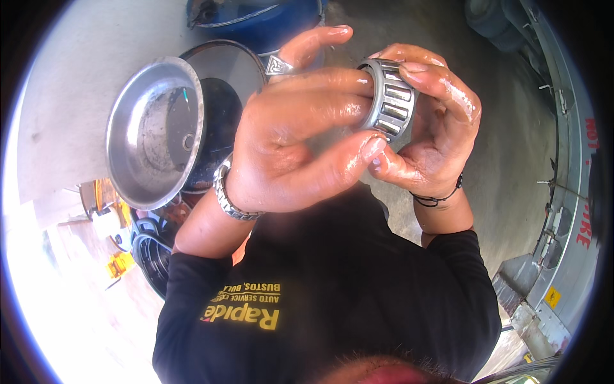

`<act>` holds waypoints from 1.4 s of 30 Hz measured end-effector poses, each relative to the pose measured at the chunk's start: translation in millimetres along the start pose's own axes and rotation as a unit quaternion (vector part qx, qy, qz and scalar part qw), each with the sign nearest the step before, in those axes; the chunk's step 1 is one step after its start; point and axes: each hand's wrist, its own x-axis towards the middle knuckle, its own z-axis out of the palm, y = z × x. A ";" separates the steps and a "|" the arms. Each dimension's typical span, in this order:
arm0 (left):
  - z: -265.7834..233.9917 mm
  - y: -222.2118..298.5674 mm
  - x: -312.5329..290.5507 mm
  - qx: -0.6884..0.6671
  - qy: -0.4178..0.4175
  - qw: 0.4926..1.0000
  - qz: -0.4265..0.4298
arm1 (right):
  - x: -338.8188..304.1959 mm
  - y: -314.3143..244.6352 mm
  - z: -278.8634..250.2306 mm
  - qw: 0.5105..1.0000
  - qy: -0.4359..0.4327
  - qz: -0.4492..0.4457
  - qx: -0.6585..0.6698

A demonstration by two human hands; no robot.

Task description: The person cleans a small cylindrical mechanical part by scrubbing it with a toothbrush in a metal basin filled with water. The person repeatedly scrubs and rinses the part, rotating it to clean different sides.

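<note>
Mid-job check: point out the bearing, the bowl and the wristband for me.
Bearing (397, 93), head view: on a roller in its outer side.
Bowl (135, 131), head view: on its inner wall.
Wristband (220, 187), head view: on its metal links.

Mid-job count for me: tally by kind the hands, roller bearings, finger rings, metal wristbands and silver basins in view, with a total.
Hands: 2, left hand and right hand
Roller bearing: 1
Finger ring: 1
Metal wristband: 1
Silver basin: 1
Total: 6
</note>
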 end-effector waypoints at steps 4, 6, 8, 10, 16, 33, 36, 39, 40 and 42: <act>-6.2 6.8 -18.6 0.044 0.034 0.998 -0.044 | -1.0 6.8 12.3 0.999 -0.020 0.030 0.015; -1.3 -0.1 -37.8 0.026 0.094 0.991 -0.086 | -9.4 14.7 23.3 0.993 -0.028 0.104 0.046; 8.1 -12.5 -58.9 0.005 0.157 0.980 -0.122 | -27.6 42.9 25.2 0.973 -0.052 0.207 0.085; 8.6 -16.1 -98.0 -0.027 0.208 0.952 -0.224 | -49.9 83.0 31.4 0.928 -0.067 0.346 0.125; 15.2 11.2 -270.6 0.046 0.334 0.809 -0.482 | -257.4 240.5 28.2 0.777 -0.160 0.607 0.047; 66.0 147.3 -525.4 0.392 0.329 0.533 -0.674 | -363.4 200.0 -29.7 0.471 -0.459 0.716 -0.235; 39.8 142.2 -537.9 0.451 0.291 0.522 -0.663 | -357.5 215.2 -27.1 0.563 -0.413 0.703 -0.136; 13.5 134.2 -544.8 0.519 0.283 0.524 -0.613 | -350.9 179.8 8.4 0.668 -0.390 0.625 -0.107; 6.5 128.1 -548.6 0.530 0.266 0.513 -0.620 | -350.4 169.1 11.4 0.669 -0.401 0.617 -0.108; -6.9 119.2 -552.3 0.528 0.262 0.512 -0.625 | -350.4 152.3 10.7 0.671 -0.421 0.600 -0.112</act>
